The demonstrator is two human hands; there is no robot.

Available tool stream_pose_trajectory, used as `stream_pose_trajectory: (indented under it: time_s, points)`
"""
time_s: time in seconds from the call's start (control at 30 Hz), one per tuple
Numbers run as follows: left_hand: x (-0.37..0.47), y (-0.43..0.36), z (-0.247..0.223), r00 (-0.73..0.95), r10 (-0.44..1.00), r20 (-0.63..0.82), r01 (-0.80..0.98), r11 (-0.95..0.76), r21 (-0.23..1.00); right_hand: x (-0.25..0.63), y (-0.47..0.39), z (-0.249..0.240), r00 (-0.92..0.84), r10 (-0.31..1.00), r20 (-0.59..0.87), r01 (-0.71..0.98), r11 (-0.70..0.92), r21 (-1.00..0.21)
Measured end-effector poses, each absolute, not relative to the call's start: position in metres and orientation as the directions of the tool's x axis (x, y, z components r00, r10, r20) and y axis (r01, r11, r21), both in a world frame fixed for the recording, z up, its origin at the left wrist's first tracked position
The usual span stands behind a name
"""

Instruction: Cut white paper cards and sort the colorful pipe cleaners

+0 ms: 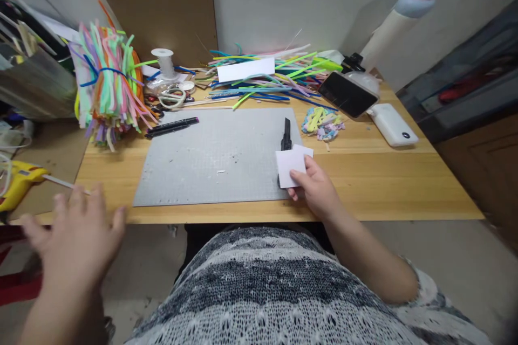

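Two small white paper squares (pixel 286 168) are pinched in my right hand (pixel 318 186), thumb on top, over the right part of the grey cutting mat (pixel 210 156). Partly behind the squares lies a black utility knife (pixel 286 132) on the mat. My left hand (pixel 79 232), a little blurred, is spread with nothing in it, off the table's front left edge. Nearest to it is a yellow glue gun (pixel 20 180) with a white glue stick (pixel 65 181) pointing toward the fingers.
Black markers (pixel 173 126) lie at the mat's upper left. A bundle of colourful pipe cleaners (pixel 107 81) stands behind them; loose pipe cleaners (pixel 259 89) lie along the wall. To the right are a phone (pixel 348 94), a white power bank (pixel 392 124) and colourful scraps (pixel 321 123).
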State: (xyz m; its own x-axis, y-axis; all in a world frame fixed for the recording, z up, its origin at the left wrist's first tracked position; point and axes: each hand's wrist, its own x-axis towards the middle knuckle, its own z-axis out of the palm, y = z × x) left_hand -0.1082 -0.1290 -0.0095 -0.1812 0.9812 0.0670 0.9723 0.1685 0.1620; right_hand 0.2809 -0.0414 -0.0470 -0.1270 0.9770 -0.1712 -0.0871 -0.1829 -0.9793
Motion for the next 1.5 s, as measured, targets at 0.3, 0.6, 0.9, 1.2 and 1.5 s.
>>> stream_pose_trajectory:
  time_s: [0.3, 0.6, 0.9, 1.2, 1.5]
  points:
    - [-0.045, -0.108, -0.027, -0.049, 0.996, 0.079, 0.997, 0.044, 0.062, 0.261, 0.117, -0.03, -0.062, 0.995, -0.078, 0.555, -0.031, -0.831]
    - [-0.072, -0.12, -0.026, -0.075, 0.983, 0.168, 0.991, 0.056, 0.119, 0.241, 0.134, -0.045, -0.173, 0.968, -0.183, 0.571, -0.053, -0.819]
    - [-0.084, -0.128, -0.027, -0.087, 0.985, 0.149, 0.985, 0.063, 0.161, 0.187, 0.038, -0.058, -0.359, 0.923, -0.139, 0.573, 0.1, -0.813]
    - [-0.102, -0.148, -0.004, -0.23, 0.942, 0.243, 0.958, 0.174, 0.23, 0.084, -0.042, -0.05, -0.71, 0.687, -0.155, 0.553, 0.407, -0.727]
    - [-0.1, -0.147, -0.009, -0.262, 0.925, 0.274, 0.942, 0.184, 0.28, 0.111, -0.033, -0.043, -0.585, 0.81, 0.046, 0.225, 0.216, -0.95]
